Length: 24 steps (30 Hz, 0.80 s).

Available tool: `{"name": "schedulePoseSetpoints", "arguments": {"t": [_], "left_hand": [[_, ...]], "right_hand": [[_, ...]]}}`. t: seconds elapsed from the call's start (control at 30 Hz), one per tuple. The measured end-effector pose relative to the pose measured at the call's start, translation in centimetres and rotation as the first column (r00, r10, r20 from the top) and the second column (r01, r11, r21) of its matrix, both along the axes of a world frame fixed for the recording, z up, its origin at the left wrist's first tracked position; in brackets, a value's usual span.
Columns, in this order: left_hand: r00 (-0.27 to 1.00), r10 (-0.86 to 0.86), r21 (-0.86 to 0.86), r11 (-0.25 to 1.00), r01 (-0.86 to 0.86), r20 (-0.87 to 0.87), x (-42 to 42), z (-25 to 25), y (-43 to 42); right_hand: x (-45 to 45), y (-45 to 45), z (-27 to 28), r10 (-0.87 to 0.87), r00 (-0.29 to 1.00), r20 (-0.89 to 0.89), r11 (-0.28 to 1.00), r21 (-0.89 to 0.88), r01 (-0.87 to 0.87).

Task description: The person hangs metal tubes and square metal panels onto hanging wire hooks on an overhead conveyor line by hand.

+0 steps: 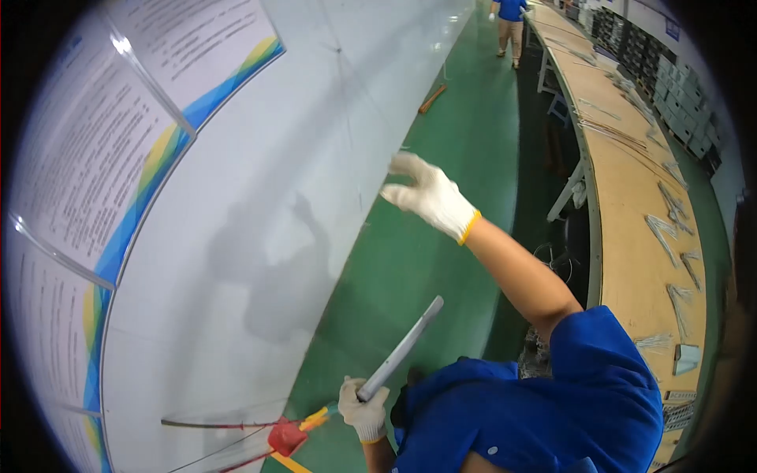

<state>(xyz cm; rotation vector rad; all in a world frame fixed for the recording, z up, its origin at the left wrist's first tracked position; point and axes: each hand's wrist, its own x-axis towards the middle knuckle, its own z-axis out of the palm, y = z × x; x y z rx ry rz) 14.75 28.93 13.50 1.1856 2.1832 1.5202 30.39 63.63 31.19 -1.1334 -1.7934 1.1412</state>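
Note:
My left hand, in a white knitted glove, is closed around the lower end of a long grey metal-looking bar. The bar slants up and to the right, its far end free above the green floor. Higher up, my right hand reaches out in a white glove with a yellow cuff. Its thumb and fingers are apart, slightly smeared by motion, and nothing shows between them. It is nearest the pale wall, but I cannot tell whether it touches it.
At right runs a long wooden-topped bench with several wire bundles. A red and yellow object is by the wall's foot. A brown rod-like piece lies on the green floor. Farther off stands a person in blue.

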Motion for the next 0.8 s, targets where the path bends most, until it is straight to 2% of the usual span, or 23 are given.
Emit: {"name": "schedulePoseSetpoints", "arguments": {"t": [0.03,0.13,0.23,0.3,0.33,0.37,0.47,0.57,0.67,0.8], "left_hand": [[1.000,0.002,-0.004,1.000,-0.002,0.012,-0.3,0.2,0.1],[1.000,0.003,-0.001,1.000,-0.003,0.025,-1.4,0.7,0.4],[0.999,0.018,0.004,1.000,-0.018,0.034,-2.0,1.1,0.3],[0.992,0.048,-0.031,0.999,-0.045,0.115,-2.2,1.7,0.3],[0.966,0.101,-0.047,0.995,-0.093,0.238,-2.0,2.0,0.4],[0.993,0.051,0.034,0.998,-0.055,0.109,-2.5,1.8,0.5],[0.973,-0.014,0.131,0.991,-0.017,0.232,-2.6,3.4,0.6],[0.966,-0.088,0.242,0.970,0.027,0.242,-2.5,4.2,0.7],[0.957,-0.117,0.279,0.960,0.040,0.267,-2.2,5.5,0.6],[0.947,-0.152,0.308,0.949,0.061,0.282,-2.1,6.5,0.5]], "right_hand": [[-1.9,1.0,-0.5,-0.039,0.999,0.016,0.988,0.150,0.036],[-6.2,1.2,2.4,-0.075,0.996,0.049,0.997,0.016,0.074],[-8.0,2.2,1.5,0.063,0.992,-0.113,0.980,-0.180,-0.083],[-8.3,0.5,1.2,0.151,0.971,-0.184,0.975,-0.135,-0.177],[-8.1,-0.8,1.2,0.194,0.957,-0.216,0.967,-0.122,-0.224],[-8.0,-2.9,1.5,0.192,0.966,-0.172,0.975,-0.080,-0.208],[-7.8,-7.6,0.6,0.312,0.944,-0.103,0.949,-0.012,-0.315],[-7.5,-11.8,0.6,0.426,0.881,-0.204,0.904,0.057,-0.424],[-7.4,-14.1,0.7,0.425,0.898,-0.117,0.896,0.193,-0.399],[-7.1,-15.2,0.9,0.436,0.896,-0.083,0.873,0.281,-0.399]]}}
